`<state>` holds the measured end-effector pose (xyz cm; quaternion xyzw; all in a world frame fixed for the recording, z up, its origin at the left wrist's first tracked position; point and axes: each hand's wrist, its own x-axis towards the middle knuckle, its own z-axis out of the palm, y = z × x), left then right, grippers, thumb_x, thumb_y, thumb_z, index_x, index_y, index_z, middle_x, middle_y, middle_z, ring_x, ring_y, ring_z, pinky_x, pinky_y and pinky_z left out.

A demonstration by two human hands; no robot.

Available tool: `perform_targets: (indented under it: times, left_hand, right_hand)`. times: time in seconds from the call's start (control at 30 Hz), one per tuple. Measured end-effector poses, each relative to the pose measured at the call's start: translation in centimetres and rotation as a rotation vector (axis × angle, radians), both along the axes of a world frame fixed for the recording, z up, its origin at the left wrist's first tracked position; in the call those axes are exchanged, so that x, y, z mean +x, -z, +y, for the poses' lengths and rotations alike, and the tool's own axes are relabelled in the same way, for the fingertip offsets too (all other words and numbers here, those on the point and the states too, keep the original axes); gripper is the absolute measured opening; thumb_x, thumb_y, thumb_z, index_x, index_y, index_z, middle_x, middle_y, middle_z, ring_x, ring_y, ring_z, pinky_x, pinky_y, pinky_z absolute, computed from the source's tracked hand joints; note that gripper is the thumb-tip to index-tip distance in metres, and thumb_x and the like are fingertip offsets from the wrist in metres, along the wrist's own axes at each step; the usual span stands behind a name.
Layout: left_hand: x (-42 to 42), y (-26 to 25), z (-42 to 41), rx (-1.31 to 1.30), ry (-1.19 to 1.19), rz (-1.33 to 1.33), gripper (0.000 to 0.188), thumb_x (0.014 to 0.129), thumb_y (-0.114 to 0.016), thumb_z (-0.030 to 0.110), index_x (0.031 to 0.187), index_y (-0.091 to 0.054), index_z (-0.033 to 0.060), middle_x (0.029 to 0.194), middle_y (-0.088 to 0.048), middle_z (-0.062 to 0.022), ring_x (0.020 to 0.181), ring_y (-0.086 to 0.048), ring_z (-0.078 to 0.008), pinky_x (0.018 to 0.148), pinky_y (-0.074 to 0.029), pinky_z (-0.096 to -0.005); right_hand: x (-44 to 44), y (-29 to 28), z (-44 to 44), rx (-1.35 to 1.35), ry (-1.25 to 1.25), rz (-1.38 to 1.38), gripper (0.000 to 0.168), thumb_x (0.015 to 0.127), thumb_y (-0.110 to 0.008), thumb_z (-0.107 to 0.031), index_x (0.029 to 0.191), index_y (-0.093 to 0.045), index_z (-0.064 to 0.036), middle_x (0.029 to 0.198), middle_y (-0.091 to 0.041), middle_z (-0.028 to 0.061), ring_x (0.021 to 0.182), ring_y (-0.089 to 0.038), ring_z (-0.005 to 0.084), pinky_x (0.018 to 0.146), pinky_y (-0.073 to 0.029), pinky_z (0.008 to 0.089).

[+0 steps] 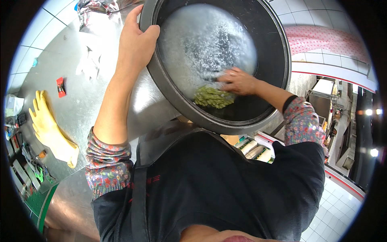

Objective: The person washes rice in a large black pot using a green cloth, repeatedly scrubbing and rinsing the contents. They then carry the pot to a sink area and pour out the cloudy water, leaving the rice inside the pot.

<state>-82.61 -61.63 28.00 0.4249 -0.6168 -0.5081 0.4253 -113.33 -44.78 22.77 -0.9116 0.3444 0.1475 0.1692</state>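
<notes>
A round black tub (173,103) is tilted in front of me and holds cloudy water (184,45) full of white specks. My left hand (137,40) grips its left rim, the thumb over the edge. Inside the tub, my right hand (240,82) is at the water, its fingertips blurred and partly hidden, so I cannot tell whether they hold anything. Right beside those fingers, at the near side of the water, lies a lumpy green mass (214,97), partly wet; its kind is unclear.
On the steel worktop (78,121) to the left lie a yellow rubber glove (50,127), a small red packet (60,87) and a silvery bag (98,12). Tools with green handles (38,174) sit at the far left. A pink dotted cloth (325,40) is at the upper right.
</notes>
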Motion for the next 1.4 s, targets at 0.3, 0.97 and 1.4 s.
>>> perform_targets:
  times: [0.3, 0.97, 1.4]
  left_hand:
    - [-0.3, -0.1, -0.1, -0.006, -0.003, -0.03, 0.049, 0.074, -0.054, 0.008, 0.12, -0.04, 0.0002, 0.09, -0.058, -0.0088, 0.076, -0.054, -0.0111, 0.068, -0.042, -0.0217]
    - [0.1, -0.4, 0.1, 0.071, -0.002, 0.054, 0.05, 0.071, -0.052, 0.009, 0.118, -0.04, -0.0022, 0.089, -0.058, -0.0096, 0.073, -0.054, -0.0122, 0.067, -0.043, -0.0246]
    - [-0.1, -0.8, 0.2, 0.105, 0.005, 0.085, 0.049, 0.072, -0.048, 0.006, 0.119, -0.038, 0.0001, 0.092, -0.057, -0.0103, 0.075, -0.053, -0.0125, 0.068, -0.043, -0.0249]
  right_hand:
    - [-1.6, 2.7, -0.6, -0.237, 0.96, -0.054, 0.036, 0.078, -0.055, -0.014, 0.111, -0.046, -0.003, 0.112, -0.045, 0.0198, 0.104, -0.043, 0.0355, 0.091, -0.035, 0.038]
    - [-5.1, 3.1, -0.6, -0.009, 1.176, 0.184, 0.049, 0.081, -0.048, -0.032, 0.116, -0.04, 0.001, 0.122, -0.035, 0.0246, 0.114, -0.035, 0.0362, 0.095, -0.03, 0.0384]
    - [-5.8, 2.7, -0.5, -0.039, 1.051, 0.146, 0.049, 0.078, -0.053, -0.022, 0.119, -0.036, -0.002, 0.119, -0.039, 0.024, 0.109, -0.04, 0.0387, 0.091, -0.034, 0.0402]
